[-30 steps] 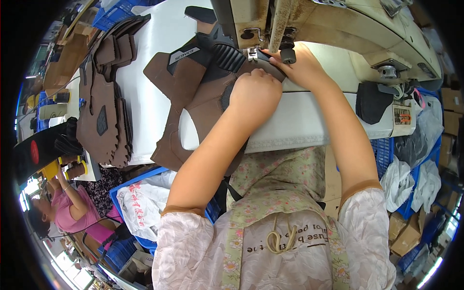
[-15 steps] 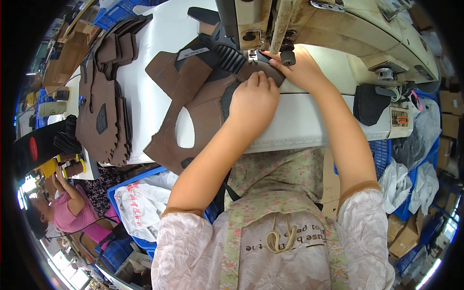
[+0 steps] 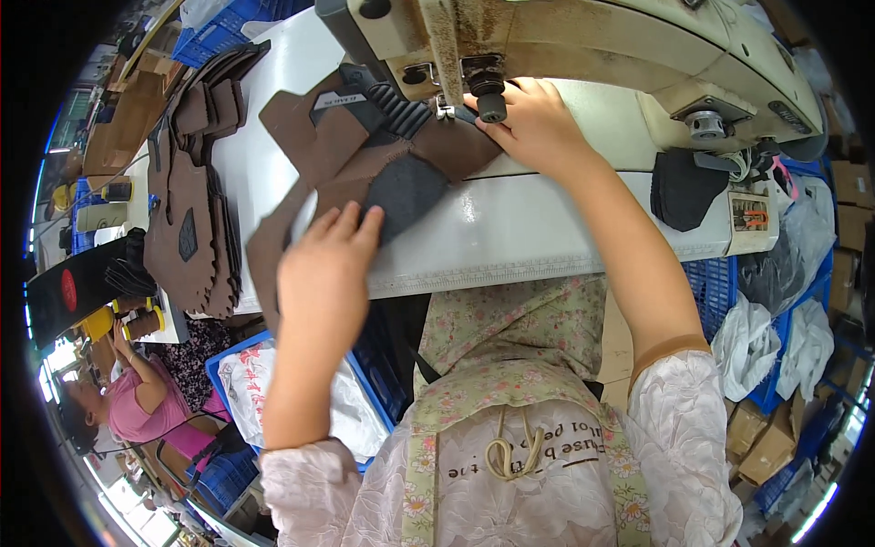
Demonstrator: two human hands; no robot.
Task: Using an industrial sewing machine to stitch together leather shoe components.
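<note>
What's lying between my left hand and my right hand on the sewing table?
In the head view, the brown shoe-upper piece spans the stretch: its dark grey patch lies by the left hand, and its far end sits under the right hand.

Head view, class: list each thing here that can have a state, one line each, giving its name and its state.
Left hand: open, fingertips flat on the dark patch.
Right hand: pressing the brown piece beside the needle.
Brown piece: spread flat on the white table, one end under the sewing machine.
Dark patch: lying on the brown piece.
Stack of brown pieces: piled at the left, untouched.
</note>
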